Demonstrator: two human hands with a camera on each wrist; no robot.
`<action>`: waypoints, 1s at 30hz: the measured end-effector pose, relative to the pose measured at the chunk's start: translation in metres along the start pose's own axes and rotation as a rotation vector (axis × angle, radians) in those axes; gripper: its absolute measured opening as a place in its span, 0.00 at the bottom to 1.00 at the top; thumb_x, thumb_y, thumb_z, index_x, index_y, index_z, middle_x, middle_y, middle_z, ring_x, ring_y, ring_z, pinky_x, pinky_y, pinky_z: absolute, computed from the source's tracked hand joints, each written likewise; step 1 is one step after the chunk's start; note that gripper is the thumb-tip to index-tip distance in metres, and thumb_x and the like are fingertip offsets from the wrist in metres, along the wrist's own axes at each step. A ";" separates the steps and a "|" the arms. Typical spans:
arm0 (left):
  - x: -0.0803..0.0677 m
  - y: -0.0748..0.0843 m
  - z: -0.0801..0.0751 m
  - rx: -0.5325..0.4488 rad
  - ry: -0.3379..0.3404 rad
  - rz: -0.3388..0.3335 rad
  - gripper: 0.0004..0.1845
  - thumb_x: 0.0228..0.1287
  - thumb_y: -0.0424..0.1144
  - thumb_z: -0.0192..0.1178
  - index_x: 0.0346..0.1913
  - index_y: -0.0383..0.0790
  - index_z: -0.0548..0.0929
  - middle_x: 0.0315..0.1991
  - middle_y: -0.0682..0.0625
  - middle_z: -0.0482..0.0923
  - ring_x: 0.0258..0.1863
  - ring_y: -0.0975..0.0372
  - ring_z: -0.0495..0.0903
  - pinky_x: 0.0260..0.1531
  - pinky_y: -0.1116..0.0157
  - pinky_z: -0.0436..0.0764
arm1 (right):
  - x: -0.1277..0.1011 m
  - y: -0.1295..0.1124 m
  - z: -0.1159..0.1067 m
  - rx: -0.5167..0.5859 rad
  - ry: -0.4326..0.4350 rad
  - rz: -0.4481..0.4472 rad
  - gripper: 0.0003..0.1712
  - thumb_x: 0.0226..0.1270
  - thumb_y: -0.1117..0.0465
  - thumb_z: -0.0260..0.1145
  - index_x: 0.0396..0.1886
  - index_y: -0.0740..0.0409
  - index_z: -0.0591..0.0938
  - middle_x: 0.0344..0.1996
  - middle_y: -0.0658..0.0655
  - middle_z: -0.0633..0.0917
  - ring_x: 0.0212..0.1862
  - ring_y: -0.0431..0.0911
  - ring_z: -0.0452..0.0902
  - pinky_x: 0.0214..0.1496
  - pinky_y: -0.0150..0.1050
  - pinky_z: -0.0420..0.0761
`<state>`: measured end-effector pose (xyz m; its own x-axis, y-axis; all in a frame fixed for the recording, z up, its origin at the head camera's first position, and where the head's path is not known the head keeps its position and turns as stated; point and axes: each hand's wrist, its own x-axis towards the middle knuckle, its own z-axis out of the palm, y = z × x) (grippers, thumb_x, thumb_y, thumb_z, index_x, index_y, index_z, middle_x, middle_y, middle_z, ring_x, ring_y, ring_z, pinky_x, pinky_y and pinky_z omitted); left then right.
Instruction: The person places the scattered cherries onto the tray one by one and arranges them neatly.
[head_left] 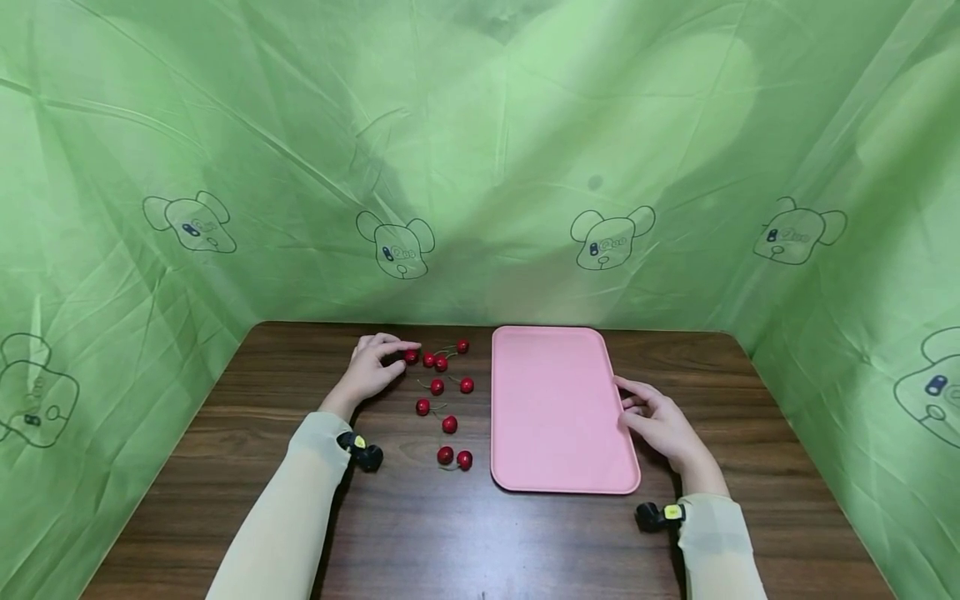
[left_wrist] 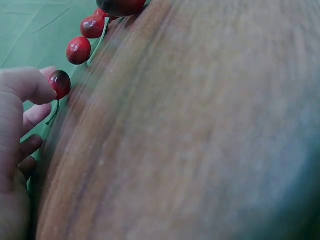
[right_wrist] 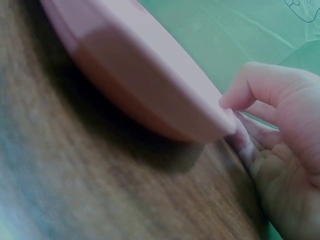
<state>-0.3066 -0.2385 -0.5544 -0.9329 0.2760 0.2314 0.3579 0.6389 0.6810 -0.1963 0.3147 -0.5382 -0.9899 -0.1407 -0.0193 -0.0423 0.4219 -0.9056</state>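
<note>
Dark brown wood grain fills the near view, the table (head_left: 480,533) running bare between two pale sleeves, each with a small black-and-yellow wrist camera (head_left: 363,451) strapped on. On the person's right side, the right hand (head_left: 660,421) rests at the right edge of the pink tray (head_left: 555,400); the right wrist view shows the thumb tip touching the tray's rim with the other fingers loosely curled just beside and under it, so it touches rather than grips. The tray lies flat, its long side running away from the person, and nothing sits in it; the pink surface is bare. Just to the left of the tray, loose on the wood, red cherries (head_left: 450,424) with thin stems are scattered: a pair (head_left: 455,457) nearest the person, single ones further up, then a small cluster (head_left: 435,361) toward the far edge. There the left hand (head_left: 372,369) lies with its fingers bent, fingertips pinching the leftmost cherry (left_wrist: 60,83) of that cluster; the left wrist view shows thumb and forefinger pressed against it, with two more cherries lined up just beyond. Behind the table, green cloth (head_left: 480,167) printed with outlined cartoon bear heads walls in the back and both sides.
</note>
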 end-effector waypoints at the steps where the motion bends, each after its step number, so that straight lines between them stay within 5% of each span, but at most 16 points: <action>1: 0.000 0.000 0.000 -0.007 0.012 -0.004 0.23 0.70 0.34 0.68 0.66 0.52 0.89 0.62 0.44 0.78 0.66 0.45 0.65 0.68 0.40 0.61 | 0.000 0.000 0.000 -0.001 0.001 0.002 0.39 0.69 0.73 0.70 0.81 0.60 0.74 0.63 0.68 0.81 0.52 0.47 0.81 0.48 0.31 0.82; 14: 0.000 -0.001 0.003 0.007 0.051 -0.058 0.18 0.67 0.52 0.79 0.54 0.50 0.91 0.43 0.52 0.81 0.50 0.54 0.72 0.61 0.46 0.61 | -0.001 -0.001 0.000 0.004 0.002 0.016 0.40 0.69 0.72 0.71 0.81 0.59 0.74 0.62 0.68 0.82 0.53 0.49 0.81 0.48 0.32 0.83; 21: 0.001 0.003 0.003 0.009 0.050 -0.057 0.11 0.68 0.47 0.78 0.48 0.50 0.92 0.39 0.52 0.80 0.45 0.54 0.71 0.55 0.50 0.59 | -0.001 -0.001 0.000 0.014 0.002 0.005 0.40 0.69 0.72 0.71 0.81 0.60 0.74 0.62 0.69 0.82 0.52 0.48 0.81 0.48 0.32 0.82; 30: 0.001 0.002 0.001 -0.057 0.043 -0.040 0.11 0.72 0.41 0.75 0.53 0.51 0.91 0.46 0.52 0.87 0.47 0.54 0.77 0.57 0.49 0.61 | -0.001 -0.003 0.001 0.022 0.004 -0.004 0.39 0.69 0.73 0.70 0.80 0.60 0.75 0.62 0.69 0.82 0.53 0.50 0.82 0.49 0.31 0.83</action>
<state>-0.3066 -0.2367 -0.5535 -0.9477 0.2191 0.2320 0.3185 0.6063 0.7287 -0.1947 0.3133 -0.5359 -0.9902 -0.1389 -0.0141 -0.0433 0.4017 -0.9147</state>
